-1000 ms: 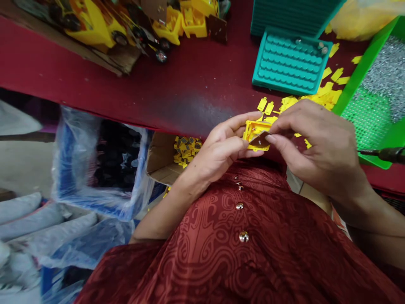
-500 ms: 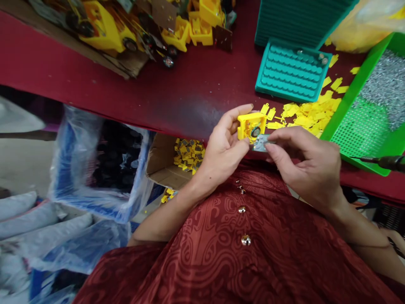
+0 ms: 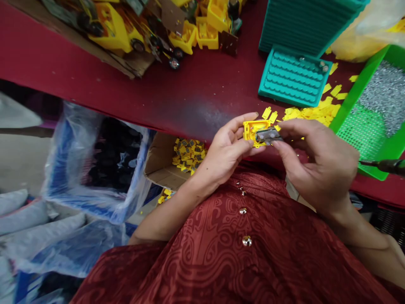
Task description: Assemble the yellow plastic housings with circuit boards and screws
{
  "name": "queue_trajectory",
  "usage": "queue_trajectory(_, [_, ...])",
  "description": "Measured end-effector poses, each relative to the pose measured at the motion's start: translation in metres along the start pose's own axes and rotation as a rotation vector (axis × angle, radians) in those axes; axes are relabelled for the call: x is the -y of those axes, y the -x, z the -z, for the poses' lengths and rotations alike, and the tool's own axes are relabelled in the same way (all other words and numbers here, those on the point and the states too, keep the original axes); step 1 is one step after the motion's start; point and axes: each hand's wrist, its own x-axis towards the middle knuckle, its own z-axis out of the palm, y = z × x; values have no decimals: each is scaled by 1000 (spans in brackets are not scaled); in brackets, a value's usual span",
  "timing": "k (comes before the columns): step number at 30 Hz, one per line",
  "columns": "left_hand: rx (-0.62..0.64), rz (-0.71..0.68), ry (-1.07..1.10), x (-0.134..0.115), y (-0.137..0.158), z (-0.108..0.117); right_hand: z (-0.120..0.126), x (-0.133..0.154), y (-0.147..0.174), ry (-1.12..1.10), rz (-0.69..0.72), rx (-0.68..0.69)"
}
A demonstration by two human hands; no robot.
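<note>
My left hand (image 3: 229, 141) is closed around a small yellow plastic housing (image 3: 249, 131), its open side facing up with thin wires inside. Between the thumb and fingers of my right hand (image 3: 316, 156) is a small grey panel (image 3: 268, 136), tilted over the right part of the housing. Whether the panel touches the housing's rim I cannot tell. Just beyond my hands, flat yellow plastic pieces (image 3: 311, 113) lie in a loose pile on the red table (image 3: 190, 93).
A teal ridged tray (image 3: 294, 78) lies behind the pile. At right stands a green basket (image 3: 343, 122) of small metal parts, a dark-handled tool (image 3: 387, 165) by it. Yellow assemblies with wheels (image 3: 114, 29) fill the back left. Below the edge are a carton (image 3: 161, 164) and a plastic-lined blue crate (image 3: 57, 169).
The grey panel has moved from the housing's lower right corner to over its opening, and the round dark part inside is now covered. The housing has tipped flatter, and both hands have shifted slightly right.
</note>
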Motion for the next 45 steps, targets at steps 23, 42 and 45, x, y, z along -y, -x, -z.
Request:
queue_trajectory(23, [23, -11, -63, -4, 0, -2, 5, -17, -7, -136, 272, 150])
queue_trajectory(42, [59, 26, -23, -7, 3, -6, 5, -7, -10, -358, -212, 57])
queue_trajectory(45, [64, -2, -61, -5, 2, -7, 4, -7, -8, -331, -230, 63])
